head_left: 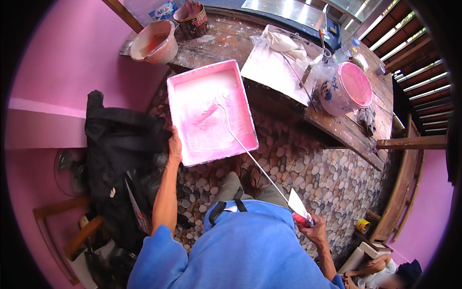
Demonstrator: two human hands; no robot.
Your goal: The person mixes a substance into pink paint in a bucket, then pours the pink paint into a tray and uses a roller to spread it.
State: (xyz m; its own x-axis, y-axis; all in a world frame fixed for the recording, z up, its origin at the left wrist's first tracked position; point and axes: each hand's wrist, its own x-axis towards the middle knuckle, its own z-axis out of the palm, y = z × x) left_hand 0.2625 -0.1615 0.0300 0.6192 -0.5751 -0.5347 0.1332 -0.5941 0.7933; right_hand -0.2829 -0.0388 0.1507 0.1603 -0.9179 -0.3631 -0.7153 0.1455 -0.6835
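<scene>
1. The pink-coated rectangular tray (pixel 221 158), near the wooden tabletop (pixel 225 44), is gripped by the curled left hand (pixel 176 145).
2. A red-handled, white-bladed tool (pixel 299 208) is clasped by the closed right hand (pixel 316 229).
3. The tray is best kept level.

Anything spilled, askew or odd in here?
The wooden table is paint-smeared, and a crumpled rag lies near its edge beside the white bucket, which looks untidy. The paint tray in the left hand looks undamaged.

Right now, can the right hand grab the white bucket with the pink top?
Probably not yet: the right hand is closed around a red handle. The way to the white bucket looks free, but leaning toward the bench may be needed.
</scene>
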